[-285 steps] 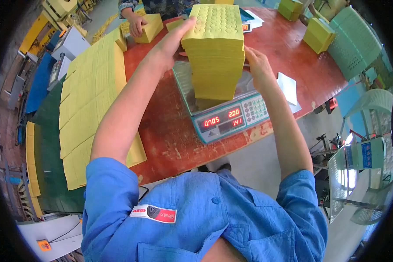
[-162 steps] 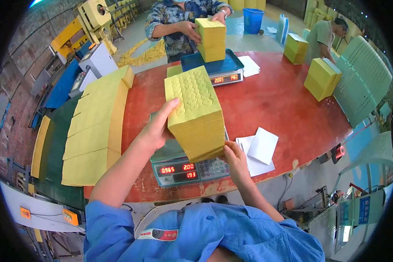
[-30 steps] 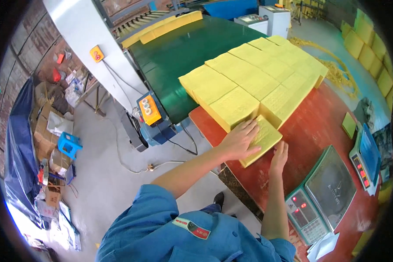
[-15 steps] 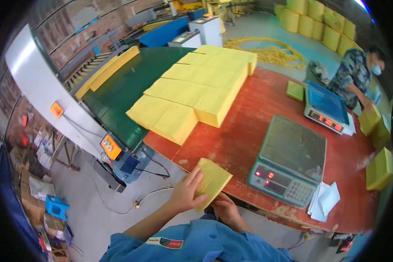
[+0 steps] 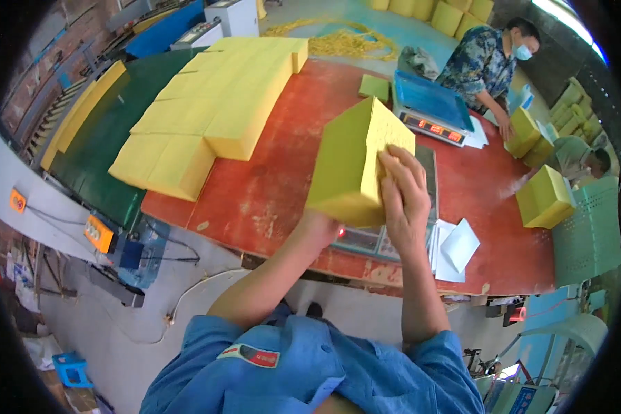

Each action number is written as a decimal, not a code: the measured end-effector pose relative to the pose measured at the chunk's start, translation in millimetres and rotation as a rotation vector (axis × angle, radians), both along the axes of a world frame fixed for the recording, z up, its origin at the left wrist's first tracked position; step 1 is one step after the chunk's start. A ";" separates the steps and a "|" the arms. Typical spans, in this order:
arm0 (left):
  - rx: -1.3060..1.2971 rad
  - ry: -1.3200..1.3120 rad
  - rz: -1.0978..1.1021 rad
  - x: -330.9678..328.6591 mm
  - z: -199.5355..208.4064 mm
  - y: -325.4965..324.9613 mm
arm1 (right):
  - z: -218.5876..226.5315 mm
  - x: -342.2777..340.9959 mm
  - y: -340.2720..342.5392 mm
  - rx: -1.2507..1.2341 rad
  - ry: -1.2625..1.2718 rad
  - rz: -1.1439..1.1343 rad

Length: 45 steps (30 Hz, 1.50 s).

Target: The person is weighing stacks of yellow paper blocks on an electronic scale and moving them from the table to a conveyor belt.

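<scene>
We hold a yellow, box-shaped block (image 5: 339,162) at the frame's centre, above the worn red desk (image 5: 238,196). Our right hand (image 5: 408,200) grasps its right side; our left hand (image 5: 322,225) supports its underside, fingers hidden, their grip untold.

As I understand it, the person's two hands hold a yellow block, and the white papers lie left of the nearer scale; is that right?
Not quite: in the head view, the white papers lie right of the nearer scale. The left hand and right hand hold the yellow block.
</scene>
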<state>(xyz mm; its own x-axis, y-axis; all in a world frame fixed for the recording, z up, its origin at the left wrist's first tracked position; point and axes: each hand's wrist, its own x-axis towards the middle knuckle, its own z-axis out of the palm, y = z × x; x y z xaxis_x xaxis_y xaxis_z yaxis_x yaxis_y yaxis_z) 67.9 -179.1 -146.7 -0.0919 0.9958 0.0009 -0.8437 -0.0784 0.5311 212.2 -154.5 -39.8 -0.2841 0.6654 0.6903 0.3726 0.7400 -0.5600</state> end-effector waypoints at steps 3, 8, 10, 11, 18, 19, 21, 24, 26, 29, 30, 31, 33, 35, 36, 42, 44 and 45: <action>0.037 -0.191 -0.030 40.4 23.5 56.2 | 0.2 13.4 55.4 0.016 -0.081 -0.092; -0.221 -0.382 0.038 59.3 17.6 73.0 | -7.4 17.5 96.5 -0.227 -0.108 -0.045; -0.175 -0.424 -0.043 51.2 5.6 57.4 | -9.1 3.7 96.6 -0.242 -0.133 -0.018; -0.119 -0.467 -0.133 43.8 -2.0 43.7 | -15.1 6.8 95.4 -0.157 -0.167 -0.036; -0.221 -0.068 -0.180 -110.0 12.7 -33.5 | 3.2 -40.5 49.6 0.154 -0.471 -0.228; -0.180 0.128 -0.046 -139.5 14.5 -36.0 | 5.2 -58.6 42.4 0.203 -0.498 -0.340; -0.162 0.420 0.180 -191.4 23.3 -31.8 | 8.0 -115.7 33.0 0.146 -0.360 -0.179; -0.166 0.833 0.402 -255.7 26.0 -12.2 | -2.3 -215.0 43.2 0.063 -0.215 0.114; -0.258 1.070 0.454 -285.0 33.6 2.2 | -38.2 -275.0 78.5 0.053 -0.201 0.146; -0.136 1.910 0.663 -324.3 14.6 40.7 | -85.8 -340.3 129.1 -0.074 -0.211 0.085; -0.119 1.905 0.660 -329.6 7.5 52.6 | -100.2 -353.8 144.9 -0.045 -0.231 0.037; -0.187 2.117 0.597 -334.5 0.8 58.3 | -107.4 -367.5 151.8 -0.024 -0.255 0.002; -0.256 2.321 0.507 -337.1 -4.7 63.1 | -118.1 -385.1 160.0 0.043 -0.316 -0.013; -0.281 2.333 0.478 -332.4 -0.4 61.7 | -120.9 -391.7 169.7 0.103 -0.380 -0.032; -0.282 2.329 0.452 -331.1 3.0 56.8 | -119.0 -390.8 169.5 0.124 -0.413 -0.062; 0.005 2.206 0.355 -328.0 -1.3 56.9 | -117.1 -328.3 142.7 0.040 -0.497 -0.177; 0.097 2.149 0.245 -318.3 -2.7 42.2 | -111.5 -285.5 107.4 -0.032 -0.553 -0.193; 0.187 2.091 0.154 -312.8 -1.2 33.1 | -101.7 -261.7 80.5 -0.135 -0.619 -0.198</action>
<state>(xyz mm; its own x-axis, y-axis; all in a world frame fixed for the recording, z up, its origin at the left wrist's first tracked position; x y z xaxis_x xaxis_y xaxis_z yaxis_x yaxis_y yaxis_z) -244.9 -146.1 -147.9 0.1161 0.9579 0.2625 0.8732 -0.2244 0.4326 -49.6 -74.0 -141.5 -0.4650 0.8150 0.3458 0.7770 0.5629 -0.2818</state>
